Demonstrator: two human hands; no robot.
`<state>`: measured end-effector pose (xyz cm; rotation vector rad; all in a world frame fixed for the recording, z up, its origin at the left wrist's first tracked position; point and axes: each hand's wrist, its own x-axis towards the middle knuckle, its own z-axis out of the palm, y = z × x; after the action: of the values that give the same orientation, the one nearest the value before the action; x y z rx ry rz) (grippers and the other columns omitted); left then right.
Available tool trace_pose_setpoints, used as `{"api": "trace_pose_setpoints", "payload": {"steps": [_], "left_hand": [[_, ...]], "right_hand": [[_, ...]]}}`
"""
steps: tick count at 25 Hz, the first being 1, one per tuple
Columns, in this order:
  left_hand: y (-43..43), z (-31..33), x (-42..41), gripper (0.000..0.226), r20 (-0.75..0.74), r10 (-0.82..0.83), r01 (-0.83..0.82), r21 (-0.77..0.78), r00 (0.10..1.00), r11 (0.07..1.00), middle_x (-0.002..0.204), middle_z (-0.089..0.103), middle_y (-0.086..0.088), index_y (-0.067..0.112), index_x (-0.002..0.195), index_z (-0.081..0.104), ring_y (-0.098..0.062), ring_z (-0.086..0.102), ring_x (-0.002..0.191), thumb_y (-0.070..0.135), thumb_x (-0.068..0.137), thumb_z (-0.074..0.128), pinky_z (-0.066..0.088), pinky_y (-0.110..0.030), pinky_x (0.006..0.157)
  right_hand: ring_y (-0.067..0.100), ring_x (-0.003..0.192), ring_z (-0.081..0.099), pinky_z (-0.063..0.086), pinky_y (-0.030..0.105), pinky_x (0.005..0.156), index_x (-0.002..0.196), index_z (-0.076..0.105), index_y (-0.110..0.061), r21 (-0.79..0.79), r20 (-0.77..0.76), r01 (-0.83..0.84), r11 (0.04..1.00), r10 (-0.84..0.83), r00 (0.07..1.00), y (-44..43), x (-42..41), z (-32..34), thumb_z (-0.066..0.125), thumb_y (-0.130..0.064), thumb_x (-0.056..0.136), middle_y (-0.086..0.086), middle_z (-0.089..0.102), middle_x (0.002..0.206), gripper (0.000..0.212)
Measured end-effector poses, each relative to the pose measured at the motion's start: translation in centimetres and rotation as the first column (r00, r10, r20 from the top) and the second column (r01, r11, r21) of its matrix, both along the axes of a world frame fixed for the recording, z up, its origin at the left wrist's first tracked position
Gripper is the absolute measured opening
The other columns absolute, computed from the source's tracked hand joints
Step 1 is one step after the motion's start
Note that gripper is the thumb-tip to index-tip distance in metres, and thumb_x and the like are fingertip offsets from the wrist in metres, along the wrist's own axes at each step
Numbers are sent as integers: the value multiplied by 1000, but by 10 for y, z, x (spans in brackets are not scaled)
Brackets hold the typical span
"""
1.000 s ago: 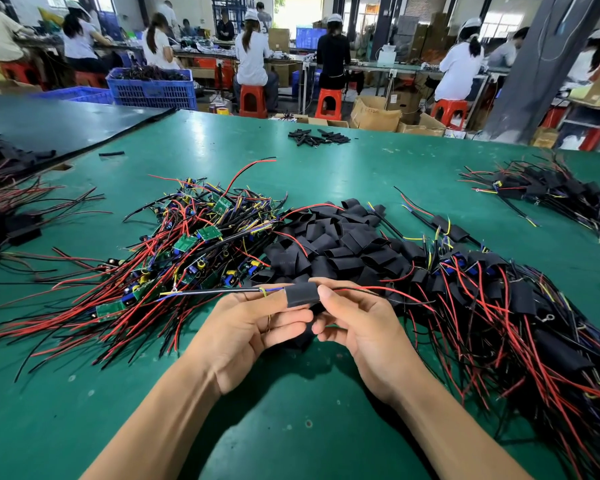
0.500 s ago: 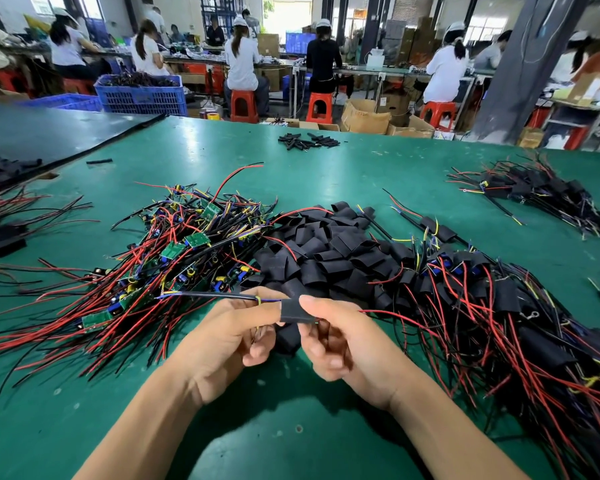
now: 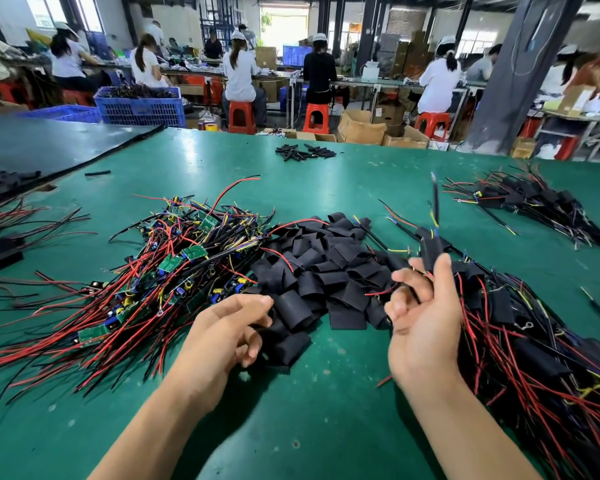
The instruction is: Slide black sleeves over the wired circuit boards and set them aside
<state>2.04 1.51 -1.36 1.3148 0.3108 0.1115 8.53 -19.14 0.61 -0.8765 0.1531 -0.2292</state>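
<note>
Sleeves (image 3: 312,268) sit heaped mid table (image 3: 326,427), left hand (image 3: 227,329) loosely curled at their near edge, can't tell if it's got one. Right hand (image 3: 423,323) pinches a sleeved board (image 3: 431,252) upright above the right-side pile (image 3: 534,358).

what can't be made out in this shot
Head view: the sleeved board held by the right hand is motion-blurred, and the fingers cover its lower end, so how far the sleeve reaches is unclear.
Head view: the left hand curls over the loose black sleeves; its own fingers hide whether it grips one.
Head view: the finished pile is cut off by the right edge.
</note>
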Motion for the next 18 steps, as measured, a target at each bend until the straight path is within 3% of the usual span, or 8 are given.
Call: {"api": "trace_pose_setpoints", "payload": {"steps": [3, 7, 12, 15, 18], "left_hand": [[-2, -4, -1, 10, 40, 89, -95, 165, 995, 982, 65, 63, -3, 7, 82, 70, -14, 39, 40, 12, 91, 69, 26, -18, 39], [-5, -5, -4, 8, 98, 75, -106, 354, 992, 929, 57, 63, 2, 12, 79, 73, -13, 47, 45, 8, 86, 74, 37, -18, 42], [-9, -4, -5, 14, 96, 33, -81, 556, 995, 827, 72, 72, -3, 19, 81, 73, -12, 60, 61, 6, 81, 78, 47, -19, 57], [-10, -3, -7, 23, 133, -6, -83, 648, 991, 757, 72, 71, 6, 21, 83, 73, -4, 57, 57, -2, 79, 74, 44, -14, 58], [-10, -5, -7, 33, 139, -42, -68, 697, 989, 714, 72, 69, 8, 23, 83, 72, -7, 59, 61, -9, 77, 67, 44, -13, 59]], "right_hand": [[11, 38, 38, 28, 24, 44, 86, 60, -18, -14, -56, 80, 997, -81, 995, -1, 3, -2, 45, -48, 102, -2, 65, 66, 37], [11, 36, 37, 29, 20, 39, 77, 54, -20, 19, -63, 93, 995, -92, 994, 1, 2, -2, 42, -50, 103, -2, 63, 60, 42], [11, 31, 27, 22, 20, 34, 61, 40, -21, 80, -140, 108, 991, -96, 986, -4, 0, 4, 36, -53, 104, -4, 42, 45, 54], [12, 32, 28, 22, 21, 37, 63, 45, -21, 47, -134, 129, 991, -121, 984, -5, -1, 1, 34, -59, 102, -3, 45, 47, 56], [13, 34, 31, 26, 20, 37, 69, 53, -21, 18, -76, 127, 992, -125, 989, -4, 2, -3, 38, -61, 100, -1, 53, 53, 53]]}}
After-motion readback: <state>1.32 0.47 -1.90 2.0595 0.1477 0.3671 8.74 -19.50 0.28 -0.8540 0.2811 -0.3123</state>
